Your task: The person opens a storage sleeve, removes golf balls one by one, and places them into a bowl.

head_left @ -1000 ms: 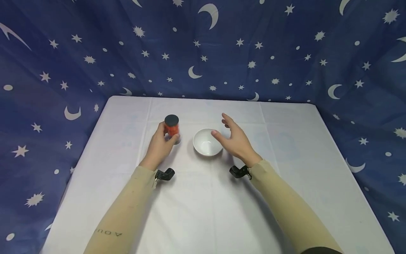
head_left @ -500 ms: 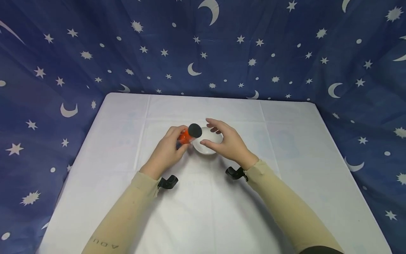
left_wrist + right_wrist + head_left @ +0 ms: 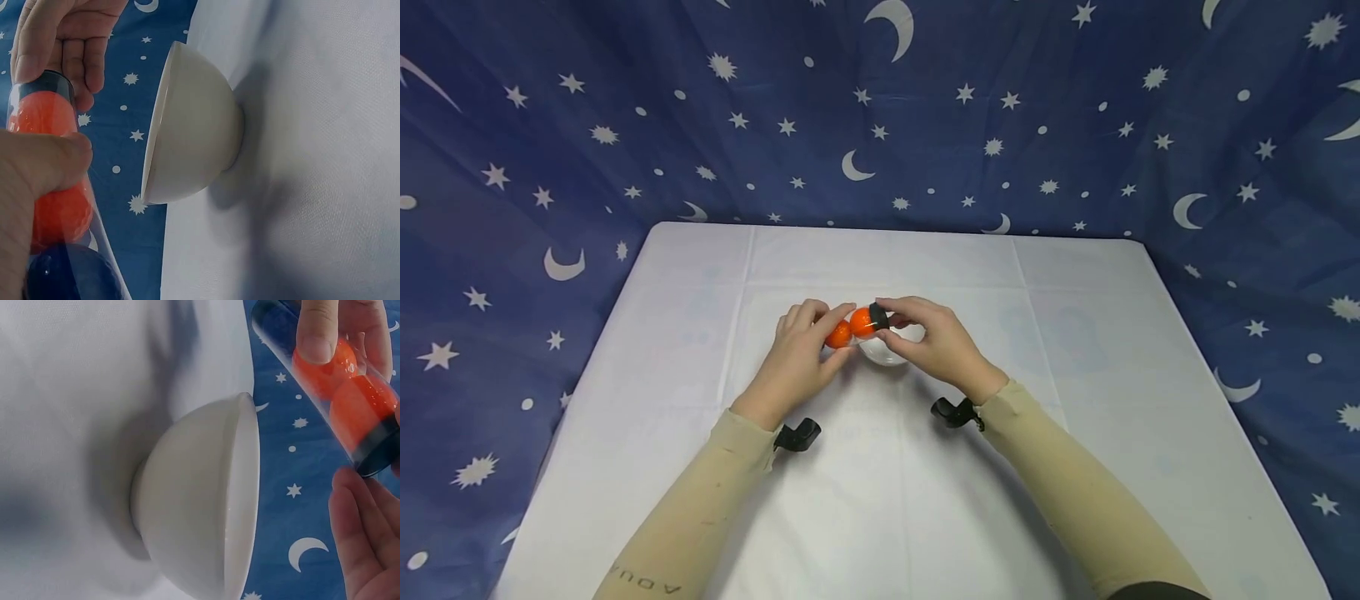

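A clear tube (image 3: 300, 372) with a dark lid (image 3: 878, 317) is tilted almost onto its side above a white bowl (image 3: 194, 125). Inside it sit two orange balls (image 3: 362, 409) and a dark blue ball (image 3: 74, 275) at the far end from the lid. My left hand (image 3: 793, 354) grips the tube's body, thumb laid along its side. At the lid end, my right hand (image 3: 943, 342) pinches the lid between thumb and fingers. In the head view the tube and right hand cover part of the bowl, which stands upright on the table.
A white cloth covers the table (image 3: 850, 500). Behind it and along the sides hangs a dark blue curtain (image 3: 940, 158) with stars and moons. Dark wrist cameras (image 3: 799, 435) stick out at both cuffs.
My left hand has lifted the upright tube, moved it right to the bowl and tipped it, lid pointing right. My right hand has moved left and taken hold of the lid.
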Motion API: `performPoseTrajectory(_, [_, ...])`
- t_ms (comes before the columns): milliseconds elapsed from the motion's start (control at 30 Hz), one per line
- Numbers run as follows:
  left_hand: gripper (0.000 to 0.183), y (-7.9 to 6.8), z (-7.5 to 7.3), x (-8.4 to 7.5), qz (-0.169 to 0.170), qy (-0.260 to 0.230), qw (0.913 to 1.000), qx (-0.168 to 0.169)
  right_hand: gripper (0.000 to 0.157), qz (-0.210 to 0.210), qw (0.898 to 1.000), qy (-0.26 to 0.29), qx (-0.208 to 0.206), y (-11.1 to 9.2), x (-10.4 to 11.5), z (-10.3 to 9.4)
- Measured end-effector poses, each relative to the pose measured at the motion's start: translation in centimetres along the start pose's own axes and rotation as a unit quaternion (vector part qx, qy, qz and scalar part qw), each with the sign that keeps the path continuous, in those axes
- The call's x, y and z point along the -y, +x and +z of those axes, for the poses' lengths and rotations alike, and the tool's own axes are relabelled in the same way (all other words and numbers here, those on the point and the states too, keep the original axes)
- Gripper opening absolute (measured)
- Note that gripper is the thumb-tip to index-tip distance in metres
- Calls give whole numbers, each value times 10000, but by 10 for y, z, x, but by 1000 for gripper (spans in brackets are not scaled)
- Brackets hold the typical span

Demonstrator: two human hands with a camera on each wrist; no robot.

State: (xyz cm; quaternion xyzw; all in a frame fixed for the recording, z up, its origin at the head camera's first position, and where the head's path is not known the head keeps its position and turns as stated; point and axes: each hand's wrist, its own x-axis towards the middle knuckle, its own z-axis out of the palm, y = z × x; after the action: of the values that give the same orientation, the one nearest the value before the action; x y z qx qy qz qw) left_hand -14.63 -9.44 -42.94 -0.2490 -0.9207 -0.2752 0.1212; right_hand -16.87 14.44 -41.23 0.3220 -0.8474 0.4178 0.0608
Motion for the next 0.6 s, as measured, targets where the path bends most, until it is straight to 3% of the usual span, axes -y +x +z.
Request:
performPoseTrajectory(267, [61, 0, 0, 0, -108, -151, 9998, 85, 50, 196, 9993, -113, 291, 0, 1, -1])
performPoseTrajectory(600, [61, 1, 2, -6, -131, -216, 9997, 41, 59, 190, 9945, -942, 409, 0, 6, 3])
